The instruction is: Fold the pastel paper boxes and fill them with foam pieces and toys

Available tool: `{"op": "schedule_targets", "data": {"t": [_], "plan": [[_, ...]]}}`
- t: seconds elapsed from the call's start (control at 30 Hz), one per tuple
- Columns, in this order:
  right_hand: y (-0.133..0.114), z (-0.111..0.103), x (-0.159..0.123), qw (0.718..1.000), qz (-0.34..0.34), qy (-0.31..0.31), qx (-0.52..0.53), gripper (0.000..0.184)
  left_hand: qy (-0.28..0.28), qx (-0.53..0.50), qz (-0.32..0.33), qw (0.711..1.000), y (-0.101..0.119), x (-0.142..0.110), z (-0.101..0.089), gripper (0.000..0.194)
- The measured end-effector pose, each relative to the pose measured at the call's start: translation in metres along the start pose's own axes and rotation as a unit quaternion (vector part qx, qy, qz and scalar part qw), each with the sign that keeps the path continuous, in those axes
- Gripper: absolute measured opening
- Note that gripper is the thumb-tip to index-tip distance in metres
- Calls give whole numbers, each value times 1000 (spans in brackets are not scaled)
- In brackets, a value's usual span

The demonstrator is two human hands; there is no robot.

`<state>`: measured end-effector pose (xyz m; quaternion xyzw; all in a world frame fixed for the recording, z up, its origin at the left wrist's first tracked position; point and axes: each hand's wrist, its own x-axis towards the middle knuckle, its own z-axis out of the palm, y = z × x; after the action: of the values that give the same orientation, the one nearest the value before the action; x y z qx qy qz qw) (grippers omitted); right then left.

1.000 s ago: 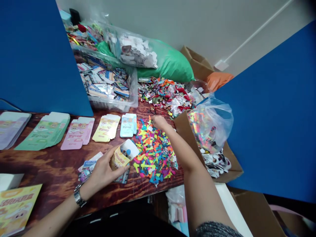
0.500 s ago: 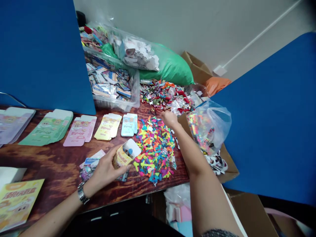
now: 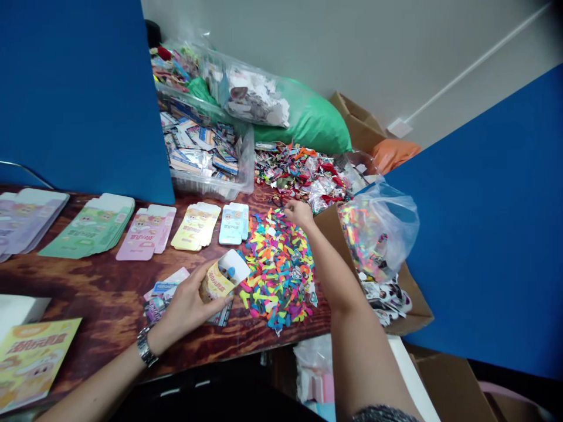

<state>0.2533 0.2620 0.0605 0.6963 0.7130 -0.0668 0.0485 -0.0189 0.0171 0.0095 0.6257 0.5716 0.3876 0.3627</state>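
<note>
Gripping a small yellow printed carton (image 3: 221, 280) in the left hand (image 3: 189, 303), fingers and thumb clamped around it, with its white open end tipped toward the pile. There's a metal watch (image 3: 145, 347) on that wrist. Right hand (image 3: 299, 214) sits at the top edge of a big heap of neon cut-out pieces (image 3: 279, 272), fingertips (image 3: 287, 205) pinched together, can't tell if anything's in them. The carton is just beside that heap, above some printed cards (image 3: 165, 296) on a dark wooden table (image 3: 101, 287). Further along are flat carton stacks (image 3: 88, 225) in lilac, green, pink, yellow and blue. Behind those, a clear plastic tub (image 3: 206, 170) of packets and a messy pile of foil scraps (image 3: 299, 176). Off to the right, a clear bag (image 3: 378, 231) of colored bits slumps in a cardboard box (image 3: 334, 234).
</note>
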Motion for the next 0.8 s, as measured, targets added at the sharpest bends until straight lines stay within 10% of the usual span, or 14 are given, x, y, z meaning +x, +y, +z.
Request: {"op": "schedule_targets", "data": {"t": [0.33,0.53,0.8], "plan": [[-48,-74,-95,935,-237,19,262,11,66,17,-3,998,2,8,5,69],[-104,-63,-151,873,-357,-70,324,6,75,48,0,996,-6,-7,-4,68],[-132,-42,-183,873,-404,-89,259,26,65,14,39,997,-2,-20,-14,68]]}}
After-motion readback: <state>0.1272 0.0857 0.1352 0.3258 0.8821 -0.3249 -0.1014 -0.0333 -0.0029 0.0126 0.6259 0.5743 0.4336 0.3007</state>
